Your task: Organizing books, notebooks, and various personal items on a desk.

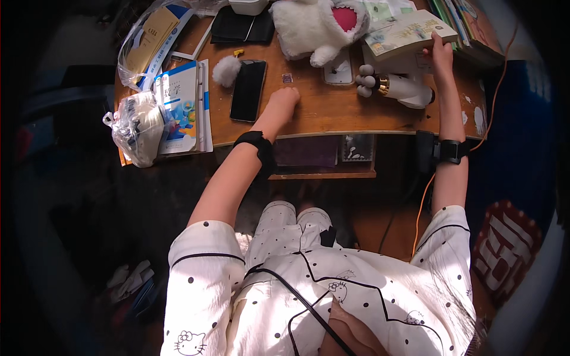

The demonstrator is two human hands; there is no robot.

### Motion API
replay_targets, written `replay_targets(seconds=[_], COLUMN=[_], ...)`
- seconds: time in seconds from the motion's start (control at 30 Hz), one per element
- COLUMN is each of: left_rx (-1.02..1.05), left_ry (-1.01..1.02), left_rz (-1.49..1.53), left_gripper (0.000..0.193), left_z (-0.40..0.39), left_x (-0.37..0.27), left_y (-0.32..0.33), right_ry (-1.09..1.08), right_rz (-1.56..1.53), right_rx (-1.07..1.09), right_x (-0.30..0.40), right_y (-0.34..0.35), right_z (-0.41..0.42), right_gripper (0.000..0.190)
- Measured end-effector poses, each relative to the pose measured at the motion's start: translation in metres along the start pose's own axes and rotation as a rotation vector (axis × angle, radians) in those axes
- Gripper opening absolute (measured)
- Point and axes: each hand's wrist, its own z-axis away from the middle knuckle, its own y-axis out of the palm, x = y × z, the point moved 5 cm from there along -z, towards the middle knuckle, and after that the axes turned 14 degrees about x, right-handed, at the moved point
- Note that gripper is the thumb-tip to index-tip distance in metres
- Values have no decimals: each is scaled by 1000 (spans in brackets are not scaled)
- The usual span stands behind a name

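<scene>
My right hand (441,55) grips the near right corner of a thick, pale-covered paperback book (407,31), thumb on top. The book lies tilted over papers at the back right of the wooden desk (320,118). Curled into a loose fist, my left hand (284,103) rests near the desk's front edge. Just left of it lies a dark-screened smartphone (248,91). A small purple square item (287,78) sits right beyond the knuckles. Below my right wrist is a white handheld massager (403,90) with a gold ring and grey balls at its head.
A white plush toy (300,33) stands at the back. On the left are textbooks (180,111) and a knotted clear plastic bag (138,129). More books (476,26) line the back right. An orange cable (492,102) hangs past the right edge. Beneath, a drawer (325,176) is pulled out.
</scene>
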Motion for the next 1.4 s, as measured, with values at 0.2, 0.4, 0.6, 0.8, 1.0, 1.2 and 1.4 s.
replay_targets(seconds=[0.2,0.4,0.6,0.8,1.0,1.2,1.4], left_rx=[108,153,136,97,186,188,157], left_ry=[35,38,68,99,58,46,103], left_rz=[-52,-74,-65,-119,-203,-151,-137], left_gripper=[45,45,38,38,40,41,38], left_z=[-2,2,1,-2,-7,-6,1], left_x=[7,-1,0,0,-3,4,-5], left_y=[3,-3,-3,0,2,-3,-5], right_ry=[-83,279,562,474,501,697,904], right_rz=[-210,-442,-515,-698,-920,-873,-723], right_rx=[-16,226,549,531,519,637,738], right_x=[9,-35,-113,-165,-238,-237,-261], right_y=[-32,-26,57,149,209,185,167], right_z=[117,255,322,320,330,325,359], right_gripper=[30,33,27,28,34,34,30])
